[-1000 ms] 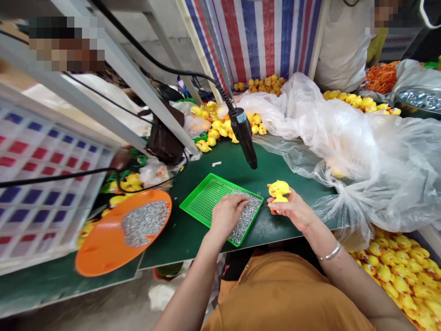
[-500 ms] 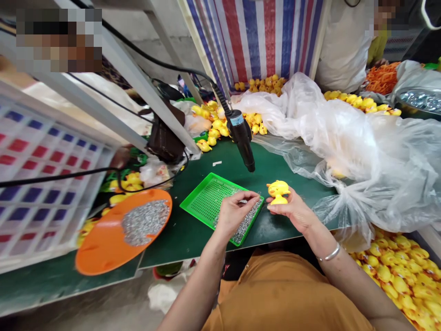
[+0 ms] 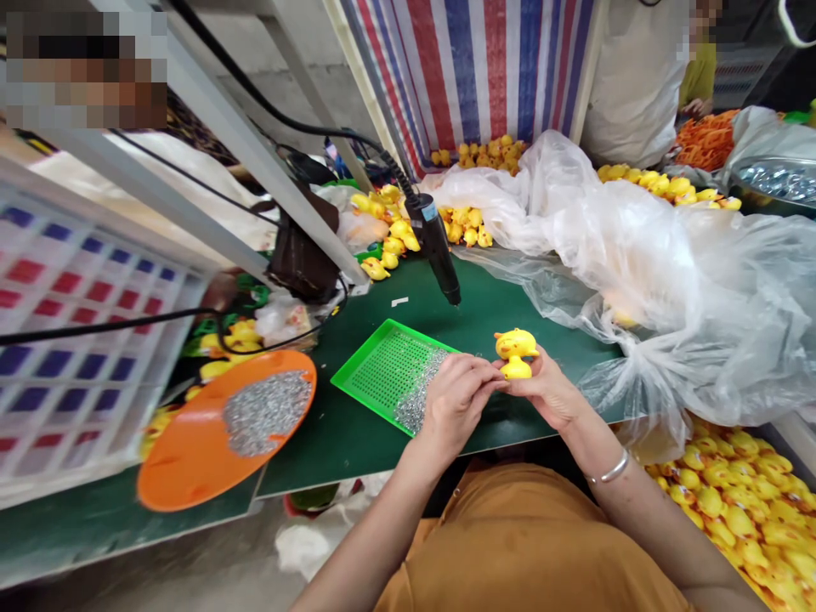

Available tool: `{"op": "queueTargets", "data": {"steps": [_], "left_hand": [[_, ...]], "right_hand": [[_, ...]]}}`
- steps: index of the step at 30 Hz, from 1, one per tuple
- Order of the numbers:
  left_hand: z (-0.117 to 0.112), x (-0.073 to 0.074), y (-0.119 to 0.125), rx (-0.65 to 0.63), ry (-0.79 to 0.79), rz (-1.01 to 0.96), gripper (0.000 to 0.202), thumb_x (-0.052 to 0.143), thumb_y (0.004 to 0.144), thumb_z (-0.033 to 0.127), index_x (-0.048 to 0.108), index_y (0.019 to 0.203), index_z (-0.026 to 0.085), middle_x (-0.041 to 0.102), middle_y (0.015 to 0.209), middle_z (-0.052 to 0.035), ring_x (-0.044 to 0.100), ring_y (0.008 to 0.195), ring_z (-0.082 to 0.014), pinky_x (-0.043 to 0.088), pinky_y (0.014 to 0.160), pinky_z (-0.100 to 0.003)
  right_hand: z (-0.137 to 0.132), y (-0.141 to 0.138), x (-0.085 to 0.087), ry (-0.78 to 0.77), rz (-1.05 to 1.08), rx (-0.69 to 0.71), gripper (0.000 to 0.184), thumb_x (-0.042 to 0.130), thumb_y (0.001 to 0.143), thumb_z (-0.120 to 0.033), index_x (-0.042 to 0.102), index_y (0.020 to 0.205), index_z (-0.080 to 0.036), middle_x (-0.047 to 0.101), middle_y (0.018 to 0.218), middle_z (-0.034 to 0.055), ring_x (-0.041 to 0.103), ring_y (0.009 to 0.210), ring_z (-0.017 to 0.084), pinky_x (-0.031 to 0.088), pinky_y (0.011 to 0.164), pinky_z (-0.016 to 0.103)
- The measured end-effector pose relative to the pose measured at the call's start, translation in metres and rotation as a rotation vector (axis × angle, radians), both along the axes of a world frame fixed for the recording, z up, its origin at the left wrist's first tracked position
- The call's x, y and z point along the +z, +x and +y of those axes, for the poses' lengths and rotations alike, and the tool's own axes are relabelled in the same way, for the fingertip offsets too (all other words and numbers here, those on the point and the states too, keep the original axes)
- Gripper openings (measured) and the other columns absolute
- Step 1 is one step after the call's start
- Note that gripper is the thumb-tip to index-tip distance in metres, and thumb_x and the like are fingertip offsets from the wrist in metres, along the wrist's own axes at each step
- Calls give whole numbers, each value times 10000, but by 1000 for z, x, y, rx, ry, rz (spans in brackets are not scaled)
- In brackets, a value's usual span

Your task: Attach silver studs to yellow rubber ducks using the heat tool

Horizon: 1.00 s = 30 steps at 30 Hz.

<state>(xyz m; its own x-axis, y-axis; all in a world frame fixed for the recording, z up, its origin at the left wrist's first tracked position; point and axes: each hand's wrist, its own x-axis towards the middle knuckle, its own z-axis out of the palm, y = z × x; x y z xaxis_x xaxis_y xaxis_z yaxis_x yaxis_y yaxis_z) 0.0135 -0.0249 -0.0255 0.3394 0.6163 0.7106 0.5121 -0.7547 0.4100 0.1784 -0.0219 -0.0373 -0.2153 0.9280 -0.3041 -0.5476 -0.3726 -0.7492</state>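
My right hand (image 3: 549,393) holds a yellow toy duck (image 3: 516,350) by its lower part, above the green table. Just left of the duck is my left hand (image 3: 460,399), its fingertips pinched together and close against the duck's base. Whatever lies in that pinch is too small to make out. Beneath and behind the left hand sits a green perforated tray (image 3: 363,367), with small silvery metal pieces (image 3: 417,399) gathered at its near right end. A black electric screwdriver (image 3: 437,251) hangs tip down behind both hands.
To the left, an orange dish (image 3: 184,459) bears more silvery pieces. Clear plastic bags (image 3: 612,246) spread over the table's right side. Yellow ducks fill a bin (image 3: 752,510) at lower right; others lie at the back (image 3: 395,234). A metal frame post (image 3: 255,144) and cables stand at left.
My left hand has moved right from the tray to the duck's base, fingers still pinched. My right hand holds the duck in nearly the same spot. The screwdriver has swung slightly left.
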Motion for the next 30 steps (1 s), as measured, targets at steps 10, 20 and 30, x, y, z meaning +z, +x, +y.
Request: {"op": "queueTargets", "data": {"steps": [10, 20, 30], "left_hand": [[2, -1, 2, -9, 71, 38, 78, 650, 887, 128, 693, 895, 192, 750, 860, -37, 631, 760, -148, 526, 732, -305], [3, -5, -1, -47, 23, -10, 126, 688, 868, 182, 732, 969, 243, 778, 864, -23, 662, 746, -160, 542, 734, -326], [81, 17, -10, 239, -307, -635, 554, 694, 825, 506, 553, 1269, 206, 631, 1202, -121, 615, 1117, -195, 543, 840, -285]], "right_hand": [[-3, -1, -4, 44, -31, -5, 771, 830, 412, -15, 592, 1110, -240, 711, 879, -29, 642, 800, 140, 518, 784, 273], [-6, -4, 3, 37, 8, 17, 733, 810, 432, -2, 636, 1093, -268, 680, 956, -48, 621, 782, 113, 512, 755, 234], [-2, 6, -3, -28, 109, 73, 610, 862, 492, -97, 663, 1053, -231, 731, 876, 1, 675, 769, 154, 547, 783, 327]]}}
